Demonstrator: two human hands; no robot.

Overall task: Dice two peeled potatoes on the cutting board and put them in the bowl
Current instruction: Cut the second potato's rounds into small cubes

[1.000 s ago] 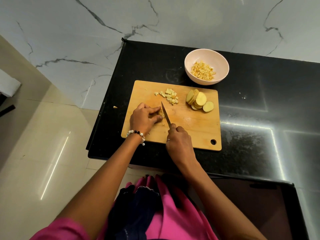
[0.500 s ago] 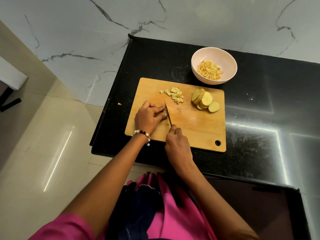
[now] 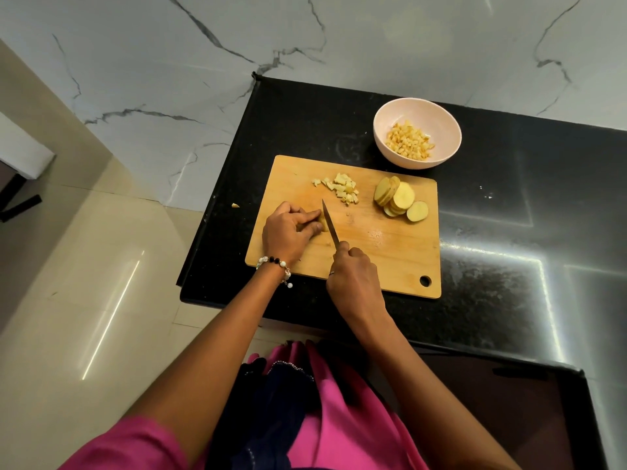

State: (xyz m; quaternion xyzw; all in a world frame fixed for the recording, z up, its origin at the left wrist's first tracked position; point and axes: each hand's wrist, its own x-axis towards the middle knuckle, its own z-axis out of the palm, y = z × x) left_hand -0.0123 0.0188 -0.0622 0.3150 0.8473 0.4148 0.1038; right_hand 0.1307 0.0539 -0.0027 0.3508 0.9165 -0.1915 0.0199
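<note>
Potato piece [image 3: 324, 224] under left hand [image 3: 288, 232] fingertips, knife [image 3: 330, 228] alongside (touching)

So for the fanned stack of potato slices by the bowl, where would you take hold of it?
Pinch the fanned slices across their stacked rims from above, thumb on the near side and fingers on the far side. They lean on edge and overlap, so squeezing along the stack should keep them together.

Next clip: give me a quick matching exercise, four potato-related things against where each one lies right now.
Things:
1. diced potato
2. potato slices
3. small pile of dice
4. stray scrap

Places:
A. on the black counter, left of the cutting board
B. right part of the board
C. in the bowl
D. board's far middle, beyond the knife tip

Pairs: 1-C, 2-B, 3-D, 4-A
</note>
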